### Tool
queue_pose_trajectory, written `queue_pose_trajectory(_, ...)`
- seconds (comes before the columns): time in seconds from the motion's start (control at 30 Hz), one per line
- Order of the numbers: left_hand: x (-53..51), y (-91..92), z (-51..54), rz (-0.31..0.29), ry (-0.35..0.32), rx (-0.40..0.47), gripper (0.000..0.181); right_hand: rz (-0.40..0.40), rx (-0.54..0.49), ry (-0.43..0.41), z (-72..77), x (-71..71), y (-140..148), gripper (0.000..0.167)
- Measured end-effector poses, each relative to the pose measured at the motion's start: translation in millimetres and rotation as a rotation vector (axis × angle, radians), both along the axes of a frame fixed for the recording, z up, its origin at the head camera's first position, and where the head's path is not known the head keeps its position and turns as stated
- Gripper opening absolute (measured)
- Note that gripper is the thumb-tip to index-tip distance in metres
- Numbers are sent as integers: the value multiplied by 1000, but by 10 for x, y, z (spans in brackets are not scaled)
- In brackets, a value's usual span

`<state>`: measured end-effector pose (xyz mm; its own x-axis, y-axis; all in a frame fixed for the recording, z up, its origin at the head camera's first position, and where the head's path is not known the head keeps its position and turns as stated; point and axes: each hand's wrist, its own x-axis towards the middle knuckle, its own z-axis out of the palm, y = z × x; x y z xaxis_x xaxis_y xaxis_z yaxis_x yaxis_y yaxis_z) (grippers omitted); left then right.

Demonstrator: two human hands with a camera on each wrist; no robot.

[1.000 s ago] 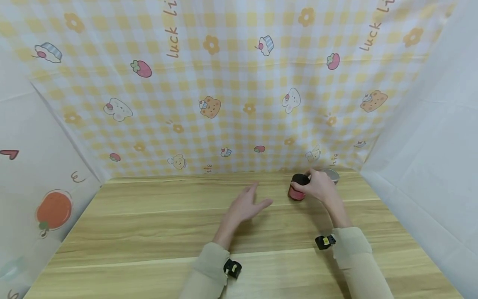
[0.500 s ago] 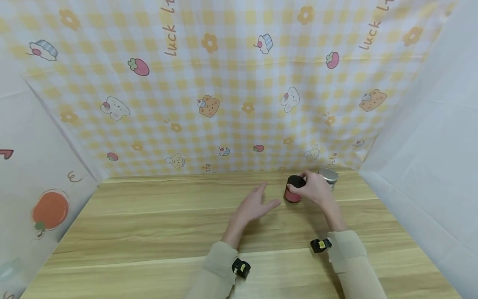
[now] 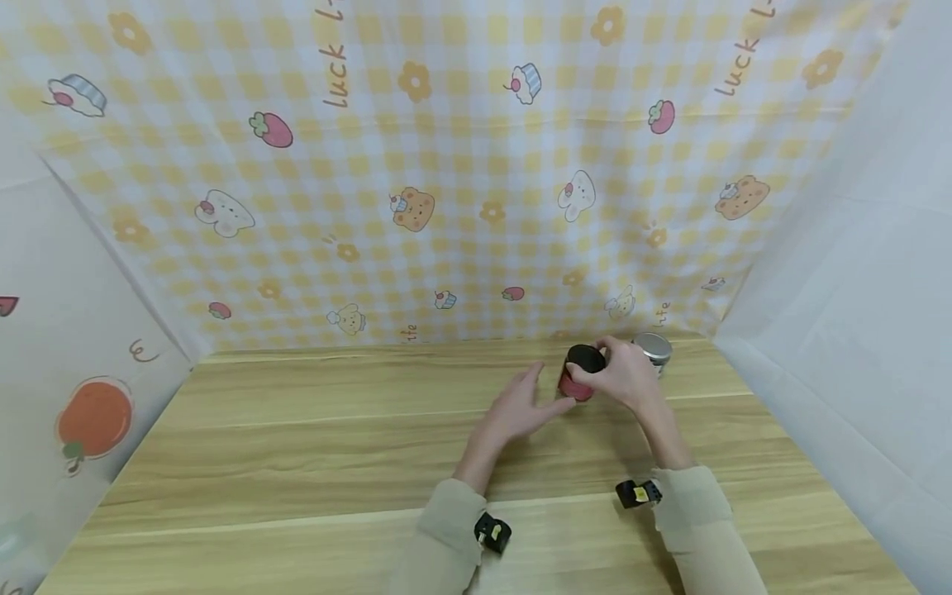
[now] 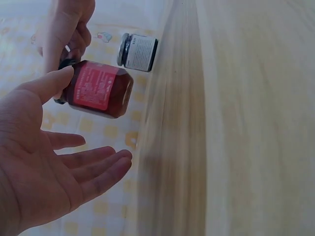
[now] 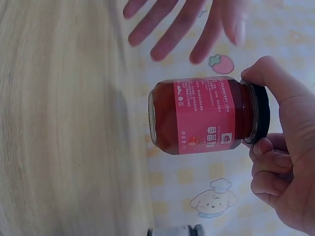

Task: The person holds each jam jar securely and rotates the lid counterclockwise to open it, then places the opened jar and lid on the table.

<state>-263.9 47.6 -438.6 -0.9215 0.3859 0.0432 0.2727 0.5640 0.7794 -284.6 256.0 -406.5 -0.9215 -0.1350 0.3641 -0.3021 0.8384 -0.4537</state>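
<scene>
A strawberry jam jar (image 3: 576,387) with a pink-red label and black lid (image 5: 262,113) is in my right hand (image 3: 626,376). Thumb and fingers pinch it by the lid; in the right wrist view the other fingers (image 5: 269,177) curl beside it. Its base appears a little above the table. My left hand (image 3: 519,407) is just left of the jar, thumb and fingers spread. In the left wrist view the left palm (image 4: 37,172) faces up the frame, and its thumb tip overlaps the jar's lid area; whether they touch I cannot tell.
A second jar (image 3: 652,347) with a silver lid and pale label (image 4: 140,52) stands at the back right, behind my right hand. The wooden table (image 3: 312,463) ends at a yellow checked cloth (image 3: 461,165). White cloth (image 3: 840,330) hangs at the right side.
My right hand has carried the jam jar slightly left, away from the silver-lidded jar, which shows more now. My left hand has moved right, closer to the jam jar.
</scene>
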Motion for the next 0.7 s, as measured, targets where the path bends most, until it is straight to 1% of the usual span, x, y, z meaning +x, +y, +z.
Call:
queue_pose_trajectory(0.1,0,42,6,1,16,3,92,11,-8,19,37,44,-19,52)
queue_pose_trajectory(0.27,23,82,47,0,60,16,94,42,-30,63,119,113,-67,48)
queue_pose_trajectory(0.4,34,107,78,6,80,59,91,54,-39,85,179,152,-108,47)
queue_pose_trajectory(0.43,31,114,80,8,84,79,90,56,-43,87,195,164,-117,47)
queue_pose_trajectory(0.57,9,140,72,11,134,141,77,58,-51,104,229,202,-155,47)
queue_pose_trajectory(0.7,13,146,76,19,178,176,65,69,-67,122,257,233,-198,47)
